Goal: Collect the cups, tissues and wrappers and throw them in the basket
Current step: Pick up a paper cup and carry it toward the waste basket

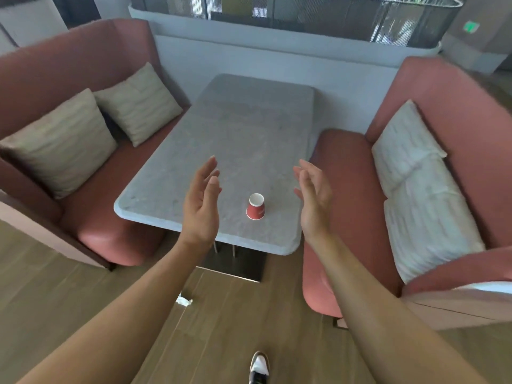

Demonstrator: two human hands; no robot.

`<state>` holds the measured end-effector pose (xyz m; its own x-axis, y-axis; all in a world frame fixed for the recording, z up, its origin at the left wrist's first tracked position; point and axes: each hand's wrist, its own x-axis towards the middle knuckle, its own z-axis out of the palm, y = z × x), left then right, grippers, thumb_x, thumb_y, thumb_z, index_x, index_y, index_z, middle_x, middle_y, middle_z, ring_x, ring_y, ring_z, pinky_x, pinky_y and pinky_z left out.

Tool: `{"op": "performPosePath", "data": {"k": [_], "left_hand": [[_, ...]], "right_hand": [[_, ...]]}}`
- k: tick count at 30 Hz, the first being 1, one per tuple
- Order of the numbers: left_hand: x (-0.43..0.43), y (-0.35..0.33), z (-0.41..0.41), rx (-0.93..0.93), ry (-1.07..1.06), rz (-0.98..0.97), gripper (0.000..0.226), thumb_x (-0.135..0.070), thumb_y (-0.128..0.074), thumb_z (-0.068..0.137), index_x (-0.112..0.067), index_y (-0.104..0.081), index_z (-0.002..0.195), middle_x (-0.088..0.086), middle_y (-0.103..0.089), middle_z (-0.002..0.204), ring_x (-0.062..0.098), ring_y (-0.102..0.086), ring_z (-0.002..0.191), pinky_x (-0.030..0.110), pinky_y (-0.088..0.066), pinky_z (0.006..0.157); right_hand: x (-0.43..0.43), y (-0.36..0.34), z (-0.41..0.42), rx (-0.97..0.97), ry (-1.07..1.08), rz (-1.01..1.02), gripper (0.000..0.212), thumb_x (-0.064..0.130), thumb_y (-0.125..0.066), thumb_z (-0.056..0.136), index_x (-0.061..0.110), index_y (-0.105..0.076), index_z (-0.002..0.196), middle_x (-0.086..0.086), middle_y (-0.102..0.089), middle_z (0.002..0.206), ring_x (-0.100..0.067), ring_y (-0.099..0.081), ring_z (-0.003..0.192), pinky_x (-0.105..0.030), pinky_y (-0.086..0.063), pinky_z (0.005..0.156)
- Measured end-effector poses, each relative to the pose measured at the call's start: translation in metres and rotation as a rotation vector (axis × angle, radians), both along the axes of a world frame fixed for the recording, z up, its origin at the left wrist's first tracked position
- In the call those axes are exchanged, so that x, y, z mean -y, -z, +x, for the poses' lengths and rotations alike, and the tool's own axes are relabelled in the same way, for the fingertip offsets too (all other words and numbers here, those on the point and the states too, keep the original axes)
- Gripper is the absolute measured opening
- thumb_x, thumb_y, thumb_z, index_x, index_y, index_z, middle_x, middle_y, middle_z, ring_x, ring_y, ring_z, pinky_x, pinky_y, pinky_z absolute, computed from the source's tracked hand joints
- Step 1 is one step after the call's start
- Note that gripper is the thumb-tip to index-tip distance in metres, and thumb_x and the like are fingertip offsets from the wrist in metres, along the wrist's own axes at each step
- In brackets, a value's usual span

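Observation:
A red paper cup [255, 207] stands upside down near the front edge of the grey stone table [238, 139]. My left hand [202, 200] is held up to the left of the cup, fingers straight, palm facing right, holding nothing. To the cup's right my right hand [314, 196] mirrors it, palm facing left, fingers relaxed and empty. Neither hand touches the cup. A crumpled white tissue [183, 301] lies on the wooden floor below the table, partly hidden by my left forearm. No basket is in view.
Pink sofas flank the table: the left sofa [91, 217] carries two beige cushions [61, 145], the right sofa [346, 189] has white cushions [415, 189]. A grey partition wall [277, 56] closes the far end. My shoe [259, 367] shows at the bottom.

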<state>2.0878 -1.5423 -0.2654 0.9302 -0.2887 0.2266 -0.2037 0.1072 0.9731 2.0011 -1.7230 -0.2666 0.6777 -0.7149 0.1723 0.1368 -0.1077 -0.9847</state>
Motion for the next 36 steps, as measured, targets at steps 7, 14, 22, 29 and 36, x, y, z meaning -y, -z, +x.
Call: {"op": "performPosePath", "data": {"k": [7,14,22,29,36], "left_hand": [[0.042,0.054,0.034,-0.099,-0.034,0.097,0.044,-0.035,-0.041,0.110,-0.023,-0.047,0.151,-0.010,-0.054,0.152,0.004,-0.055,0.138,0.041,-0.047,0.117],[0.060,0.110,0.064,-0.251,-0.072,0.182,0.056,-0.049,-0.046,0.100,-0.029,-0.047,0.152,-0.011,-0.052,0.154,0.001,-0.052,0.140,0.046,-0.043,0.121],[0.062,0.151,0.083,-0.343,-0.103,0.212,0.054,-0.043,-0.045,0.100,-0.030,-0.046,0.152,-0.016,-0.053,0.150,-0.006,-0.049,0.139,0.040,-0.043,0.120],[0.038,0.171,0.087,-0.378,-0.185,0.230,0.054,-0.041,-0.047,0.100,-0.027,-0.048,0.151,-0.016,-0.055,0.149,-0.002,-0.053,0.138,0.042,-0.044,0.119],[-0.009,0.157,0.098,-0.370,-0.281,0.223,0.054,-0.041,-0.047,0.101,-0.023,-0.048,0.152,-0.009,-0.054,0.153,0.002,-0.053,0.140,0.048,-0.043,0.120]], "right_hand": [[0.046,0.065,0.046,-0.150,-0.081,0.082,0.044,0.038,-0.067,0.101,0.018,-0.060,0.140,0.008,-0.065,0.130,0.013,-0.061,0.114,-0.010,-0.046,0.097],[0.068,0.153,0.105,-0.555,-0.309,0.062,0.092,0.040,-0.086,0.084,0.028,-0.033,0.158,0.007,-0.033,0.162,-0.007,-0.032,0.149,-0.027,-0.028,0.114],[0.072,0.225,0.155,-0.747,-0.356,-0.006,0.103,0.021,-0.087,0.083,0.015,-0.022,0.162,0.004,-0.031,0.156,0.000,-0.033,0.129,-0.012,-0.028,0.099],[0.066,0.272,0.179,-0.725,-0.208,-0.018,0.052,0.031,-0.086,0.079,0.033,-0.052,0.118,0.007,-0.068,0.115,-0.015,-0.067,0.105,-0.027,-0.052,0.087],[0.023,0.237,0.194,-0.596,-0.226,-0.010,0.047,0.029,-0.083,0.082,0.030,-0.055,0.120,0.014,-0.064,0.110,0.001,-0.063,0.099,-0.017,-0.047,0.083]]}}
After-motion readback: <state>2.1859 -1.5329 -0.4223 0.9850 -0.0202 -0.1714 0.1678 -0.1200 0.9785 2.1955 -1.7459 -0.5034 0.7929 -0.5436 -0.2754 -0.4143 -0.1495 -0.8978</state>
